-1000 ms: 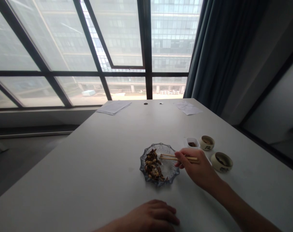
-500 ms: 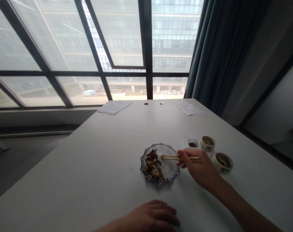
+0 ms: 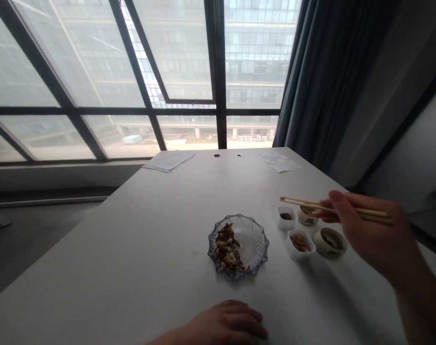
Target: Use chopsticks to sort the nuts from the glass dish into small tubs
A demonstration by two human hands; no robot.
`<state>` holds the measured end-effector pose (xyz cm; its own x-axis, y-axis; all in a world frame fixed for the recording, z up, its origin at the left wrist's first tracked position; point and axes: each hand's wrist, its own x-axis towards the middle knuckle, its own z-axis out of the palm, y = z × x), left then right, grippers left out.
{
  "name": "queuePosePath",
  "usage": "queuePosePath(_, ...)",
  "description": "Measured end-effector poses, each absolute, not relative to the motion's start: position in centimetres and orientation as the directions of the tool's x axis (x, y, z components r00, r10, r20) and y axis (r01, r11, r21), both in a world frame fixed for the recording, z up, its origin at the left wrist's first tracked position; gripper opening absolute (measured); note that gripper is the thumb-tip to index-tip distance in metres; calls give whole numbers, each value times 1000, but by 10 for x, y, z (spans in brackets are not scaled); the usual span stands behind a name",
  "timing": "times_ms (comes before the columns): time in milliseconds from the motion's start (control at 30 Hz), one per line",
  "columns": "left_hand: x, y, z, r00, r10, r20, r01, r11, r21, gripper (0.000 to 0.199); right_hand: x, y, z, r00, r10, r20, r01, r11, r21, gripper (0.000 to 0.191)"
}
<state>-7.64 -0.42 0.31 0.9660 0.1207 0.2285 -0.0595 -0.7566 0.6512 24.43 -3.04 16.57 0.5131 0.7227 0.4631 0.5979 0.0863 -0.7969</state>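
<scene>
Wooden chopsticks [image 3: 311,205] are gripped in my right hand [image 3: 369,230], raised above the cups, their tips over a small white tub [image 3: 290,223] of dark bits. Whether the tips pinch something small, I cannot tell. A second white tub [image 3: 300,254] holds brownish pieces. Beside the tubs stand two cream cups with dark characters, a far cup [image 3: 309,220] partly behind my fingers and a near cup [image 3: 331,250]. The scalloped glass dish [image 3: 261,239] has mixed nuts or seeds [image 3: 228,247] on its left side. My left hand [image 3: 235,322] lies flat on the table, fingers stretched out, holding nothing.
The white table [image 3: 149,249] reaches toward the windows. Paper sheets lie at its far left [image 3: 169,160] and far right [image 3: 280,162]. Two small round items sit near the far edge. A dark blue curtain [image 3: 311,86] hangs at the right.
My right hand has moved the chopsticks from the glass dish rightward and up, over the tubs and cups. The near white tub now shows. My left hand stays in place.
</scene>
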Motion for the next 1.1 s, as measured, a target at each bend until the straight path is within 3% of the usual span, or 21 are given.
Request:
queuePosePath(100,-77,-5,5,966,121,228,-59,-755,653,21,267,-29,169,550,656,518,700,-22,-714,38)
queuePosePath(300,-77,-6,9,971,135,197,-33,-741,671,22,280,-21,168,489,672,556,816,-129,-563,35)
queuePosePath(533,-76,-6,10,971,122,205,-43,-753,656,23,260,-22,172,547,673,498,663,15,-749,37)
queuePosePath(733,-77,-6,12,971,131,198,-35,-747,664,24,210,-13,150,292,910,294,404,161,-900,44)
queuePosePath(900,-77,-6,12,972,125,200,-38,-752,658,23,180,-4,117,42,971,235,389,200,-899,48)
queuePosePath(1100,-76,-7,13,965,133,225,-50,-751,659,20,171,2,98,15,971,240,376,217,-901,47)
